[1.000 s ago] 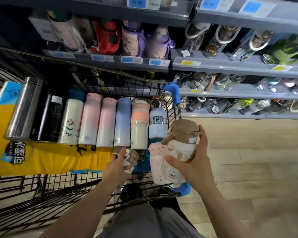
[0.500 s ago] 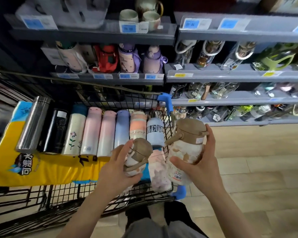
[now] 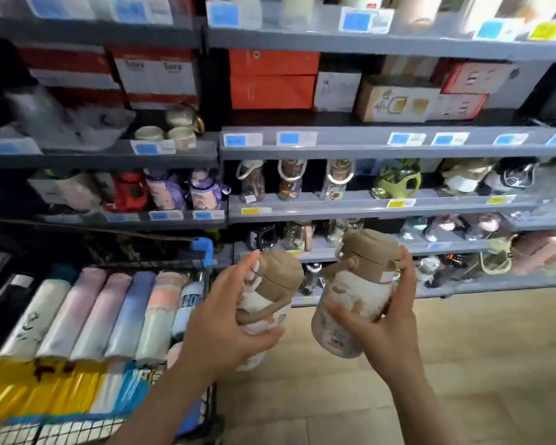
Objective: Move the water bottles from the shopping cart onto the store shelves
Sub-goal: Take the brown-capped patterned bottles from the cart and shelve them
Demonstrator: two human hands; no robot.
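My left hand (image 3: pixel 220 329) grips a small cream bottle with a tan lid (image 3: pixel 272 293), held up just right of the shopping cart (image 3: pixel 203 248). My right hand (image 3: pixel 384 329) grips a larger matching cream bottle with a tan lid (image 3: pixel 355 303) beside it. Both bottles hang in the air in front of the lower grey store shelves (image 3: pixel 382 205). Several tall pastel bottles (image 3: pixel 119 313) lie side by side in the cart, on a yellow and blue pack (image 3: pixel 45 393).
The shelves hold many bottles (image 3: pixel 203 191) and cups, with red and white boxes (image 3: pixel 272 78) higher up. Price tags line the shelf edges. Wooden floor (image 3: pixel 463 364) stretches to the right of the cart.
Both hands have lifted their bottles up and to the right, out of the cart and toward the shelves. The view has tilted upward, showing higher shelves.
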